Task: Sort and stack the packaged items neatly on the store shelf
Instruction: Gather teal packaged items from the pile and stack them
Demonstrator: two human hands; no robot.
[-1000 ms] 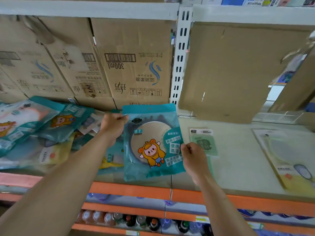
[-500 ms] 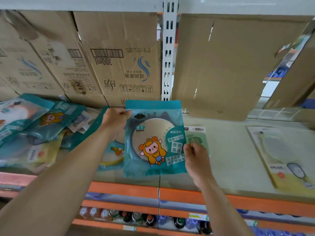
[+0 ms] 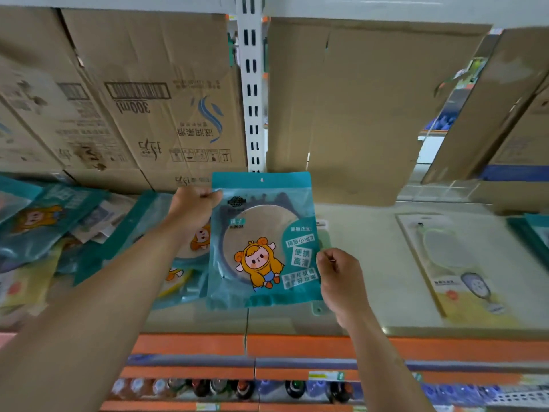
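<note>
Held item: teal plastic pouch w/ round mirror & cartoon figure in yellow hood, front to camera, upright, over the pale shelf just below the white slotted upright; can't tell if its btm edge touches the shelf.
Left hand: fingers curled on pouch's upper-left edge, gripping it.
Right hand: pinches pouch's right edge, lower down.
Left of pouch: loose pile of teal pouches, overlapping, tilted, some part-hidden by left arm.
Behind pouch: flat green pack, mostly hidden, only edge & corner tab show.
Right side: flat yellow-and-clear pack w/ handled mirror, lying on shelf, well apart from held pouch.
Back: brown cardboard boxes, blurred print.
Below: orange shelf edge, bottles on lower tier.
</note>
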